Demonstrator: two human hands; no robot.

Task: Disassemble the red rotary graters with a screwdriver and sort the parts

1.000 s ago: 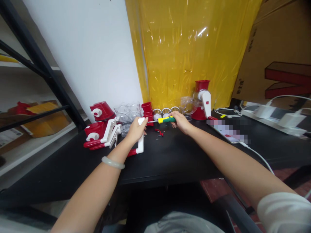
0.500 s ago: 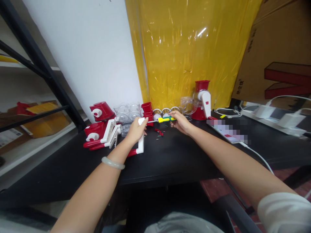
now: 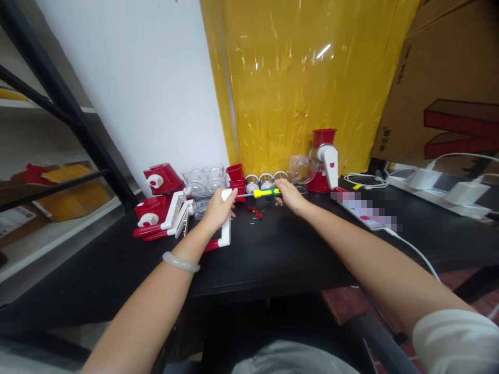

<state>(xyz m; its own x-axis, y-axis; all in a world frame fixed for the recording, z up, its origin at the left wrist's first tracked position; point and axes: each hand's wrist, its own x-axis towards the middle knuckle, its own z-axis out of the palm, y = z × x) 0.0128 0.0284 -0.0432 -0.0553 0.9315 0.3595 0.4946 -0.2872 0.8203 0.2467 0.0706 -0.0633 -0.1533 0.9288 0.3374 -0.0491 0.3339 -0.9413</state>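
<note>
My left hand is closed round a white crank handle with a red grip, held above the black table. In my right hand is a yellow and green screwdriver, gripped at the end of its handle. Its shaft points left and reaches the white part at my left fingers; whether the tip sits in a screw is hidden. Small red pieces and tiny screws lie on the table just below the screwdriver.
Red grater bodies and more white crank handles lie at left, beside clear plastic parts. Metal grater drums stand behind my hands. An assembled rotary grater, a phone and a power strip are at right.
My right hand has shifted slightly and its fingers have changed position on the screwdriver handle. The left hand and the crank handle stay almost where they were.
</note>
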